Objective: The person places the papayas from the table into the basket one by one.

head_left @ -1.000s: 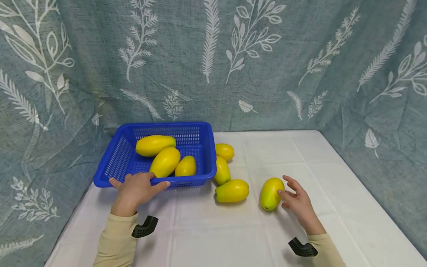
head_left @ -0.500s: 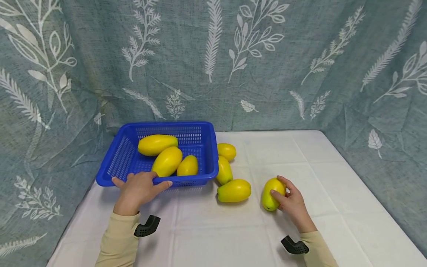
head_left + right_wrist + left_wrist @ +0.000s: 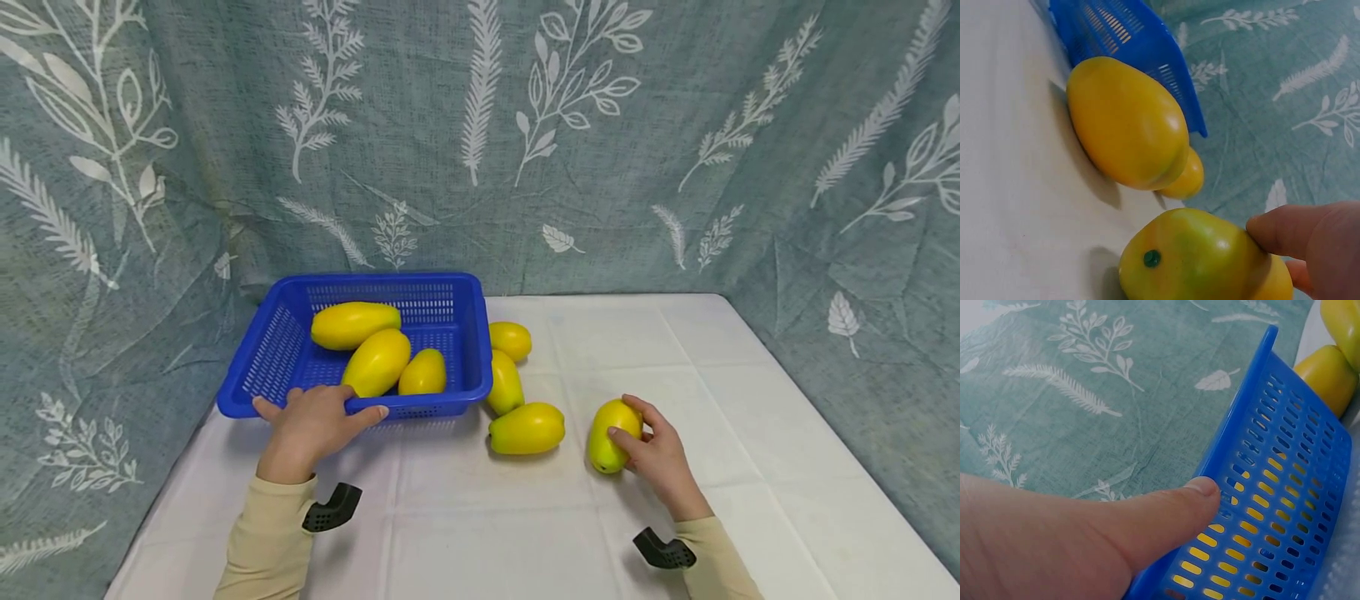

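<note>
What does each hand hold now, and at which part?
The right hand grips the mango nearest it, around its right side. The left hand holds the blue basket by its near rim.

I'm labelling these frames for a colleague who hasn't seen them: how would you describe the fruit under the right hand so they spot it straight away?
Start at the blue basket at the table's left rear. Three yellow fruits cluster against its right side. Further right, alone on the white cloth, lies the yellow-green fruit; it is the only one apart from the others, with the right hand curled round it.
</note>
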Available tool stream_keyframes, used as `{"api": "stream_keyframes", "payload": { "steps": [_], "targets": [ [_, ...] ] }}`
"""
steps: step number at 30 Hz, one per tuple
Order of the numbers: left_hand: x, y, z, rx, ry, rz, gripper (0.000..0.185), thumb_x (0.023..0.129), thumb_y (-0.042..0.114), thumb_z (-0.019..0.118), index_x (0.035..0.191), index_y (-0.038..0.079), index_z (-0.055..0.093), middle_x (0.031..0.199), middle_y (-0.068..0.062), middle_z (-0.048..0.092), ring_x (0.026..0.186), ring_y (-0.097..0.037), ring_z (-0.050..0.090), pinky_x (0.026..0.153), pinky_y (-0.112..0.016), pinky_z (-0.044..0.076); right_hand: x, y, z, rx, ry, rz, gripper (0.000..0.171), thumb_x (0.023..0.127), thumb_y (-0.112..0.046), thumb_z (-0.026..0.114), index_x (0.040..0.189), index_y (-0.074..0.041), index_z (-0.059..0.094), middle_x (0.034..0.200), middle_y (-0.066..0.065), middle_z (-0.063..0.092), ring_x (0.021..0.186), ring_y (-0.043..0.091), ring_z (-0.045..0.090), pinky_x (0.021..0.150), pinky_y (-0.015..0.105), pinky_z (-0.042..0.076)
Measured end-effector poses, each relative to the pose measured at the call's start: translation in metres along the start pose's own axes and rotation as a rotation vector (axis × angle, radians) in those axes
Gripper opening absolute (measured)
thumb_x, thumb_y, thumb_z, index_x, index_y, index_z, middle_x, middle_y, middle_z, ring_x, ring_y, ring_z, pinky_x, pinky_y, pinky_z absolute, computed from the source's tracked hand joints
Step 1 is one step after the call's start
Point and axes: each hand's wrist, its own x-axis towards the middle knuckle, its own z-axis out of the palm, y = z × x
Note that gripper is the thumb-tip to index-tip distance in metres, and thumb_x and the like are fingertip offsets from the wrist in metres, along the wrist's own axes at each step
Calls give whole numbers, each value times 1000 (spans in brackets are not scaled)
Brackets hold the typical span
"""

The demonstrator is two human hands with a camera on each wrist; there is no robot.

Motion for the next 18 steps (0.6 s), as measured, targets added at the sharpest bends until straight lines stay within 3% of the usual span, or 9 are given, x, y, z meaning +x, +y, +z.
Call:
{"api": "stream_keyframes", "payload": {
  "steps": [5, 10, 18],
  "targets": [
    [0, 0, 0, 2, 6, 0, 88, 92, 71, 55, 142, -1, 56, 142, -34, 55, 133, -72, 32, 98, -94, 2, 3, -16, -6, 23, 15, -48, 62, 99, -16, 63, 156, -12, 39, 154, 20, 39, 115, 34, 58, 72, 20, 56],
    [0, -1, 0, 5, 10, -5, 88, 92, 72, 55, 142, 0, 56, 142, -34, 55, 133, -73, 31, 99, -94, 2, 13, -51, -9, 65, 14, -153, 62, 100, -17, 62, 157, -14, 37, 158, 19, 38, 123, 38, 58, 76, 19, 56],
    [0, 0, 0, -1, -2, -12, 89, 92, 72, 54, 143, 0, 56, 144, -33, 54, 135, -72, 29, 99, -94, 1, 34, -118, 13, 158, -76, -275, 64, 100, -14, 62, 158, -14, 37, 158, 18, 38, 127, 39, 58, 79, 24, 59]
  ]
}}
